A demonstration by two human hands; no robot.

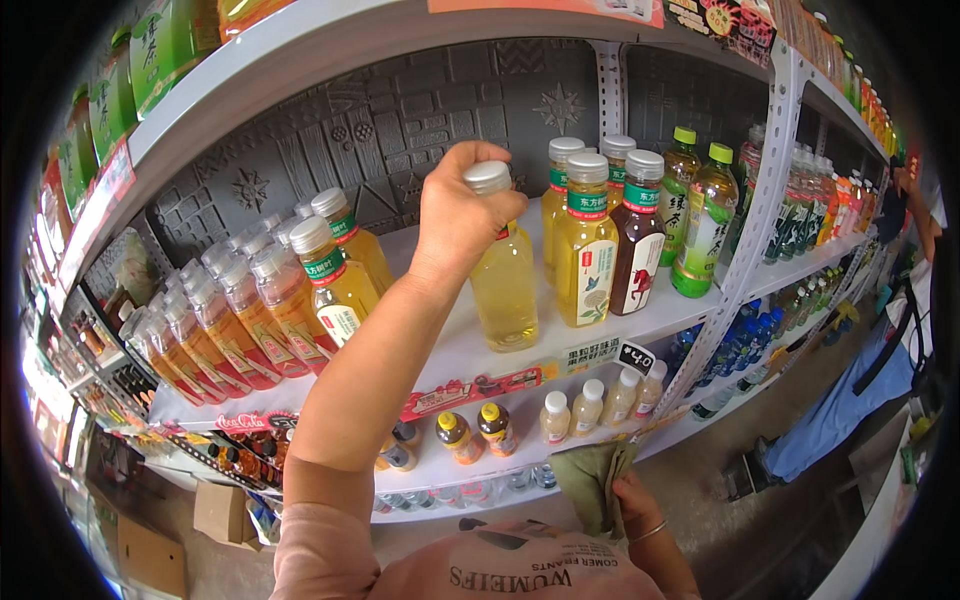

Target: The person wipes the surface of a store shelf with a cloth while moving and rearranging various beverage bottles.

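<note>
My left hand [461, 202] grips a square-sided bottle of pale yellow drink [506, 292] near its white cap, just at the upper shelf. Whether its base touches the shelf [450, 352] I cannot tell. Two like yellow bottles [334, 277] stand left of it, partly behind my forearm. On its right are several capped tea bottles, among them a yellow one [589, 247] and a dark red one [637, 240]. Low in front of my body, my right hand [637, 502] holds a crumpled olive-green cloth [596, 480] beside the lower shelf's edge.
Amber-and-red drink bottles [225, 330] fill the shelf's left end; green tea bottles [705, 225] stand near the perforated white upright [757, 187]. White-capped bottles [589, 409] line the lower shelf. A person in blue trousers [832, 420] stands in the aisle at right. Cardboard boxes [221, 510] sit lower left.
</note>
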